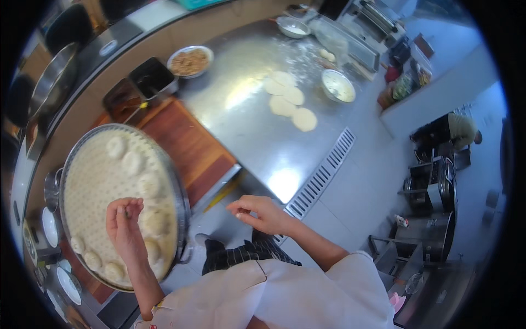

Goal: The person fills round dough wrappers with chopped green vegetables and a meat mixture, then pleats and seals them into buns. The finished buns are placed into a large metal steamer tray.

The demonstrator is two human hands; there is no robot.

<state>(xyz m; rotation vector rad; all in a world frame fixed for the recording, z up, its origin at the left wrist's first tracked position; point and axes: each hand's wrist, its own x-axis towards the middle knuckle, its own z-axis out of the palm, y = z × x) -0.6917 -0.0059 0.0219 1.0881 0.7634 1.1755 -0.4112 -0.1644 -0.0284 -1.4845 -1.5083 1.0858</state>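
Note:
My left hand (126, 228) is above a large round steamer tray (86, 193) with a perforated base. Its fingers curl inward, and a small dark speck shows near the thumb; I cannot tell whether anything is held. Pale filled buns, among them one bun (149, 185) near the hand, sit in a curve along the tray's right side, with more at its lower left. My right hand (263, 211) hangs in the air between the tray and the steel table, fingers bent, thumb apart, nothing seen in it. Several flat dough rounds (304, 119) overlap on the steel table (242, 127).
A brown wooden board (185, 144) lies beside the tray. A bowl of chopped filling (190, 62) and dark metal containers (152, 78) stand behind. Across the table are a white bowl (337, 85) and a flour bowl (293, 27). A person (462, 129) bends near kitchen equipment at right.

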